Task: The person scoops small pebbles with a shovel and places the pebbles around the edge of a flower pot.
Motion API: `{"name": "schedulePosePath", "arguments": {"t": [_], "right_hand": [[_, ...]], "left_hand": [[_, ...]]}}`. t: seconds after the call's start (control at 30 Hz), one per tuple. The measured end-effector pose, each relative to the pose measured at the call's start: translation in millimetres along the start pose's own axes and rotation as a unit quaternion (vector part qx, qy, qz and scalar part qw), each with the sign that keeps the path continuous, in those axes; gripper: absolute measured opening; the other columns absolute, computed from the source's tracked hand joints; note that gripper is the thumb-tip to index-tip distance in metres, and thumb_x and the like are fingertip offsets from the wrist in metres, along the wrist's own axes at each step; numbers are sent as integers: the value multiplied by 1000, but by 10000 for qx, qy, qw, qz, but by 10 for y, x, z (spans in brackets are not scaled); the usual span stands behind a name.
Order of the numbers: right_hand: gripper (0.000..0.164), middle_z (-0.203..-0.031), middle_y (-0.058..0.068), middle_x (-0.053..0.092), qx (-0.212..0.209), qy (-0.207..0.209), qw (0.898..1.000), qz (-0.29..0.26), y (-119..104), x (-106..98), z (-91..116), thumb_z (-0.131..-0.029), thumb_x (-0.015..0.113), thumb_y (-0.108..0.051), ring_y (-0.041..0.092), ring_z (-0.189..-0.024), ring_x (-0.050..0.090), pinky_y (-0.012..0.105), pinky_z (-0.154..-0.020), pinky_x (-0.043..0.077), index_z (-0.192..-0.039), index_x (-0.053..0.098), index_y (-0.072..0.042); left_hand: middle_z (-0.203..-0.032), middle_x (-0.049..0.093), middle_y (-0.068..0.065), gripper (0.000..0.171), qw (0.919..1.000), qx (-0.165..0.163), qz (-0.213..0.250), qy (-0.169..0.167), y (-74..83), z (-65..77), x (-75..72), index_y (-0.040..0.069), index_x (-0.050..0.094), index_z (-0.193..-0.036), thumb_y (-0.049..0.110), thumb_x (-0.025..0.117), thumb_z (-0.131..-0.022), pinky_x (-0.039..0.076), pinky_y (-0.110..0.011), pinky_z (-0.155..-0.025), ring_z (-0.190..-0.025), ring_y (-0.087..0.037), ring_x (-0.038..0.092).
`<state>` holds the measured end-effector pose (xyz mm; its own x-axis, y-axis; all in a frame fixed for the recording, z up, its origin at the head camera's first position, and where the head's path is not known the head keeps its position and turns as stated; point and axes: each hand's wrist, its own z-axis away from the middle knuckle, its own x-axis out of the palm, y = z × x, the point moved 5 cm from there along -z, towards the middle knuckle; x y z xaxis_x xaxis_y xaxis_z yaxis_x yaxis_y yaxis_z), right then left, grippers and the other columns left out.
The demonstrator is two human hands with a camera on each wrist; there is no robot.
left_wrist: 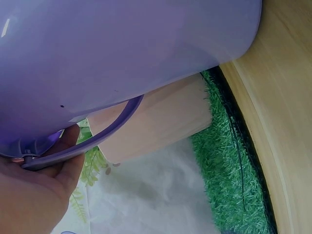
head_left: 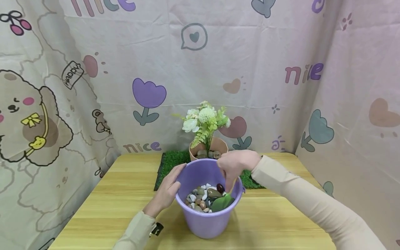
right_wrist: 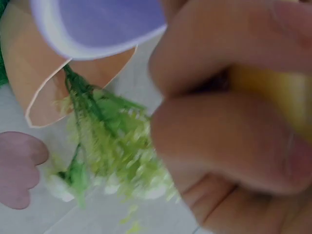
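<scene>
1. A hand could pass over the bucket's (head_left: 207,224) front rim and down to the pebbles (head_left: 198,198) at left.
2. Inside, the right hand (head_left: 236,165) blocks the right rear and the leaf (head_left: 222,203) the front right.
3. The left hand (head_left: 167,191) covers the left rim; the handle (left_wrist: 127,111) curves along the outside.
4. Behind, the flowerpot (left_wrist: 161,119) and flowers (head_left: 204,116) obstruct the way.
5. The table's (head_left: 109,198) left side offers passage; the right sleeve (head_left: 312,200) spans the right.
6. The curtain (head_left: 212,66) bounds the back and both sides.
</scene>
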<state>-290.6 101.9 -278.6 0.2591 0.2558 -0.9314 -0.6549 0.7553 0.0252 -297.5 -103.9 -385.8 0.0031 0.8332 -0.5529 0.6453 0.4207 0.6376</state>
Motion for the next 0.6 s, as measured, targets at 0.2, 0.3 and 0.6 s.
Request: {"name": "schedulePosePath", "arguments": {"t": [0.2, 0.3, 0.6], "right_hand": [[29, -57, -13, 61, 510, 518, 9908, 1137, -123, -19, -34, -60, 89, -42, 10, -56, 57, 27, -55, 48, -54, 64, -29], [31, -60, -13, 59, 373, 1017, 9817, 1563, -136, -22, -26, -61, 89, -44, 11, -56, 53, 29, -53, 47, -56, 62, -27], [35, -50, -14, 50, -181, 2070, 9700, 1263, 39, 104, 107, -65, 84, -38, 7, -45, 41, 22, -42, 35, -48, 56, -26]], "left_hand": [[-150, 45, -9, 66, 10000, -8, 19, 16, -3, -14, -2, 4, 41, -148, -2, 41, -83, 40, -53, -108, -134, -28, 47], [-150, 45, -8, 66, 10000, -22, 16, 66, -7, -22, -14, 4, 41, -148, -2, 41, -82, 40, -53, -108, -134, -27, 47], [-151, 44, -9, 66, 9999, -34, 79, -65, -7, -7, 4, 6, 40, -150, -2, 40, -84, 40, -52, -108, -135, -27, 47]]}}
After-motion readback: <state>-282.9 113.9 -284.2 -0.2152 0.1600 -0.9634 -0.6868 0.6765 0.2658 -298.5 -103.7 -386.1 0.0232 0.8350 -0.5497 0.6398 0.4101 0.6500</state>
